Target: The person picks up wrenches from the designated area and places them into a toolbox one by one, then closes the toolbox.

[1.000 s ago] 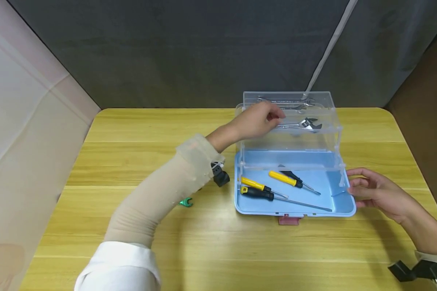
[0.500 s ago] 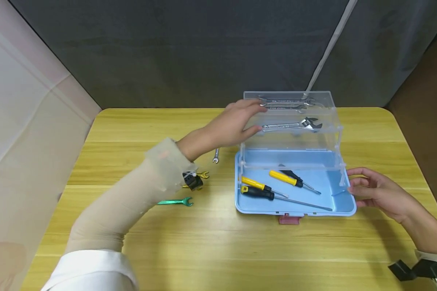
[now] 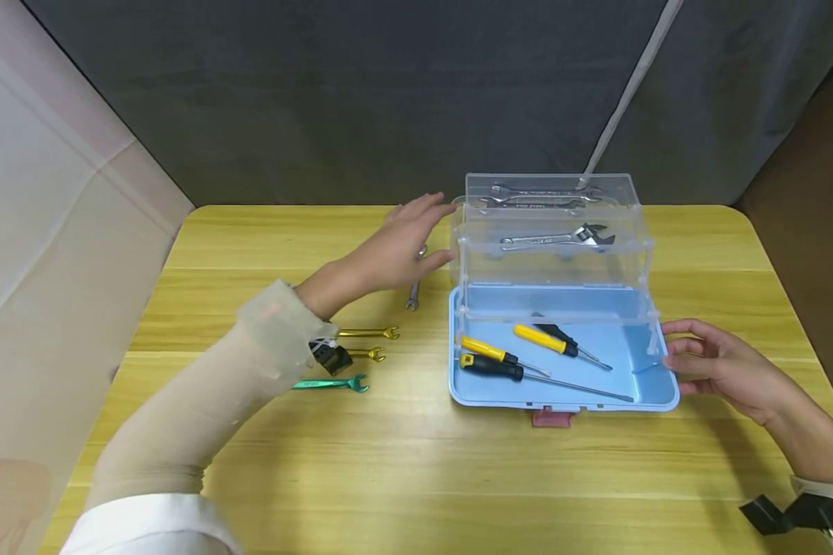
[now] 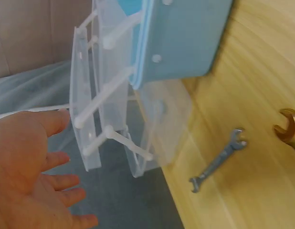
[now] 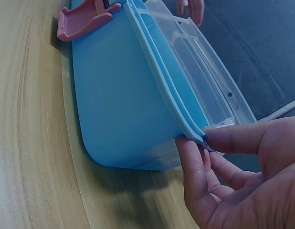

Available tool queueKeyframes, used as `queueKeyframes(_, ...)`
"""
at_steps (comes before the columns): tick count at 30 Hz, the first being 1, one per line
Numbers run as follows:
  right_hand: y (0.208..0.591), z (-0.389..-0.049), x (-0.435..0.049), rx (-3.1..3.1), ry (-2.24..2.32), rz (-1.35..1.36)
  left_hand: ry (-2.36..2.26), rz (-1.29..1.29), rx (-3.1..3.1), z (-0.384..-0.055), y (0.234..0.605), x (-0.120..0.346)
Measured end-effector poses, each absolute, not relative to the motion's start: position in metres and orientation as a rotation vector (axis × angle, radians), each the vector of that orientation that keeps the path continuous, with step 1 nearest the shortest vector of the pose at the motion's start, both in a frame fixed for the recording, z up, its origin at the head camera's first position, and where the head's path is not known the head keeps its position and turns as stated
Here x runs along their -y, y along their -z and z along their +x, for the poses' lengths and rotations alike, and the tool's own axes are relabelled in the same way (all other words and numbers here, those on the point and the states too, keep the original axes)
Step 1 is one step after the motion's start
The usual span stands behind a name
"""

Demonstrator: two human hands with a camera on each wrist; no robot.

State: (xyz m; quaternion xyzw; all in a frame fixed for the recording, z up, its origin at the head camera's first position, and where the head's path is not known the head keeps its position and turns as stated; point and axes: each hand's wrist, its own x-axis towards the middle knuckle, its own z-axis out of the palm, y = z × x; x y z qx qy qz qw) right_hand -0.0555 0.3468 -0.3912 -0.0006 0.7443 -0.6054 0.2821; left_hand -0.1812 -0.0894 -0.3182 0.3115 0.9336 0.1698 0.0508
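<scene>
My left hand (image 3: 389,247) hovers just left of the raised clear trays (image 3: 555,266), fingers spread and holding nothing. In the left wrist view its fingers (image 4: 61,183) point toward the trays' white hinge arms. At the toolbox's right end, my right hand (image 3: 729,374) pinches the rim of the blue toolbox (image 5: 123,95) between thumb and fingers. An adjustable wrench (image 3: 592,236) lies in the lower tray, and two silver open-end wrenches (image 3: 544,192) lie in the upper one. Several screwdrivers (image 3: 489,367) with yellow or black handles rest in the blue bottom.
A small silver wrench (image 4: 218,162) lies on the table (image 3: 416,478) beside the toolbox, partly under my left hand in the head view. Two gold wrenches (image 3: 382,334) and a green wrench (image 3: 340,383) lie near my left forearm. A pink latch (image 3: 551,418) juts from the toolbox front.
My left hand has drawn back leftward from over the trays, and its fingers have spread. The gold, green and small silver wrenches show more now. My right hand stays at the rim.
</scene>
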Motion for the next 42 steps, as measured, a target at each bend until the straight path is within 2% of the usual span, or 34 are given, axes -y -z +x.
queueKeyframes(11,0.391,-0.055,-0.346,-1.980,1.636,-0.003,-0.514,0.776,-2.842,-0.173,0.343,0.112)
queueKeyframes(25,0.391,-0.055,-0.346,-1.939,1.672,-0.009,-0.359,0.356,-2.770,-0.170,0.384,0.113)
queueKeyframes(33,0.392,-0.055,-0.346,-1.965,1.656,-0.012,-0.193,0.353,-2.794,-0.168,0.400,0.107)
queueKeyframes(39,0.391,-0.055,-0.345,-1.980,1.635,0.004,-0.141,0.386,-2.816,-0.169,0.396,0.112)
queueKeyframes(42,0.390,-0.055,-0.346,-1.993,1.619,0.000,-0.165,0.318,-2.830,-0.172,0.394,0.114)
